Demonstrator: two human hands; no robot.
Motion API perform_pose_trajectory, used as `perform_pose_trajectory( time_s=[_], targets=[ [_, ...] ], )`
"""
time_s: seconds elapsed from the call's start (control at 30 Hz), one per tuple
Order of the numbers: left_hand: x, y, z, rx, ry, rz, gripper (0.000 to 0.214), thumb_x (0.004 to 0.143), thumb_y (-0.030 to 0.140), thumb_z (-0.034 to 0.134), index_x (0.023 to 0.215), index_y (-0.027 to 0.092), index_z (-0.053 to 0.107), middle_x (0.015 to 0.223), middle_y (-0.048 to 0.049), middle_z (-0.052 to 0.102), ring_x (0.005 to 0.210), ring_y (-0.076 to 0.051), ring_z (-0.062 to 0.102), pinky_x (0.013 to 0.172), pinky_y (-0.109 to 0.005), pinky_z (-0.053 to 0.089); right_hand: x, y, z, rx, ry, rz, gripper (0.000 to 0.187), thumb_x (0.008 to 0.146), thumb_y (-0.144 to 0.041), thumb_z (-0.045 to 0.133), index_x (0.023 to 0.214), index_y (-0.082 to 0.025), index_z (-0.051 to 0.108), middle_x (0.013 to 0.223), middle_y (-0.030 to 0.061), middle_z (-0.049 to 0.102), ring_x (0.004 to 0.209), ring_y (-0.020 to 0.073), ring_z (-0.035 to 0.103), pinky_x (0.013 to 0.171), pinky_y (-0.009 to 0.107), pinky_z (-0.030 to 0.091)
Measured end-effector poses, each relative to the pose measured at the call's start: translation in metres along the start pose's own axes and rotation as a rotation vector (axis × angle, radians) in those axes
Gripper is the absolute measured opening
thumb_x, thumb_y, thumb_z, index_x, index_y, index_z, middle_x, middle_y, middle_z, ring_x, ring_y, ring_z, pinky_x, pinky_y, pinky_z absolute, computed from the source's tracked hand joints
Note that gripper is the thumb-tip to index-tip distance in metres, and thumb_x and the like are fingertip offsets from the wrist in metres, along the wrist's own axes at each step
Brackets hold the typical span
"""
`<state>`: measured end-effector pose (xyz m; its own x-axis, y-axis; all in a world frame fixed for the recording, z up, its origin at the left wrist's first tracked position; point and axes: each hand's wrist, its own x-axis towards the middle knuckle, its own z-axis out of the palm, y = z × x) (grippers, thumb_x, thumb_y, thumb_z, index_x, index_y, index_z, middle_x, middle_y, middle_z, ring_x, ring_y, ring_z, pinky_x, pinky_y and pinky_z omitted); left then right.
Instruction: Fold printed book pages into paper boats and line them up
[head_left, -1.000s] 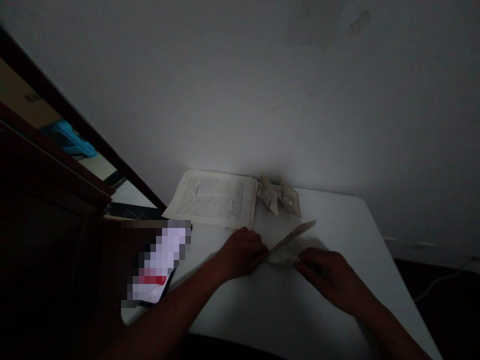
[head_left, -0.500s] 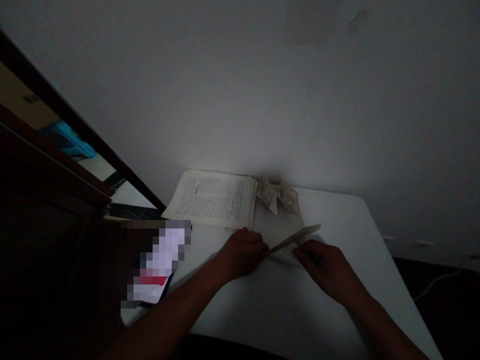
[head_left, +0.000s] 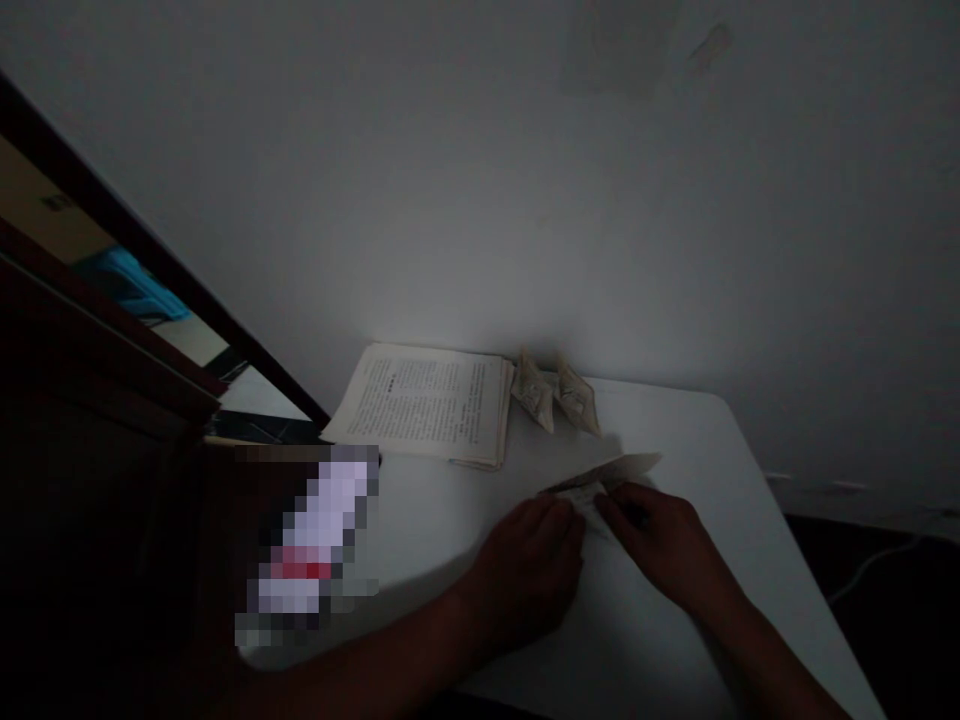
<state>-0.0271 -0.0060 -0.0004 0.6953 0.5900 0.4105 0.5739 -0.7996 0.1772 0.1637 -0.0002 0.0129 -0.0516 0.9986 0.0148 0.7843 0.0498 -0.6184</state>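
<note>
A folded sheet of printed paper (head_left: 626, 466) is held between both hands above the white table. My left hand (head_left: 536, 550) is closed on its left, near edge, with the fingertips curled. At the right side my right hand (head_left: 652, 525) pinches the paper between thumb and fingers. Part of the sheet stands up from the fold, and its lower part is hidden behind my fingers. Beyond the hands, two folded paper boats (head_left: 533, 395) stand side by side, close to a stack of printed pages (head_left: 427, 400).
A phone (head_left: 322, 530), its screen blurred out, lies at the table's left edge. The white table (head_left: 675, 420) meets a grey wall (head_left: 465, 200) at the back. At the left is a dark-framed mirror (head_left: 165, 270). A cable (head_left: 874, 565) hangs at the right.
My left hand has moved right and nearer to me, closer to my right hand. The paper's raised flap has shifted slightly right, with my right hand still pinching it.
</note>
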Motion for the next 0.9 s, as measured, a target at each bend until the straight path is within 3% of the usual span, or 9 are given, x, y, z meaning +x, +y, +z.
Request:
perform_pose_trajectory(
  time_s=[0.17,0.43,0.9],
  targets=[
    [0.004,0.009,0.010,0.055,-0.030,-0.068,0.045,0.082,0.027,0.047,0.120,0.004,0.049,0.122,-0.0189,0.052,0.114,-0.032,0.046,0.096,-0.043,0.040,0.001,0.002,0.001,0.000,0.018,0.029,0.033,0.085,-0.041,0.046,0.066,-0.020,0.063,0.061,0.0014,0.065,0.056,0.0178,0.061,0.055,0.028,0.043],
    [0.000,0.014,0.023,0.144,-0.007,-0.086,0.045,0.085,0.028,0.041,0.123,0.004,0.049,0.123,-0.0184,0.054,0.113,-0.033,0.048,0.095,-0.046,0.037,0.001,-0.001,0.000,-0.027,0.022,0.045,0.031,0.086,-0.037,0.045,0.066,-0.020,0.062,0.062,0.0015,0.066,0.058,0.0177,0.062,0.057,0.029,0.043],
    [-0.005,0.015,0.020,0.097,-0.037,-0.141,0.050,0.086,0.034,0.040,0.126,0.005,0.048,0.130,-0.0169,0.050,0.120,-0.032,0.043,0.099,-0.044,0.035,0.003,0.001,0.004,-0.073,0.023,0.080,0.031,0.084,-0.037,0.045,0.061,-0.020,0.057,0.059,0.0004,0.062,0.057,0.0167,0.059,0.056,0.026,0.038]
  ],
)
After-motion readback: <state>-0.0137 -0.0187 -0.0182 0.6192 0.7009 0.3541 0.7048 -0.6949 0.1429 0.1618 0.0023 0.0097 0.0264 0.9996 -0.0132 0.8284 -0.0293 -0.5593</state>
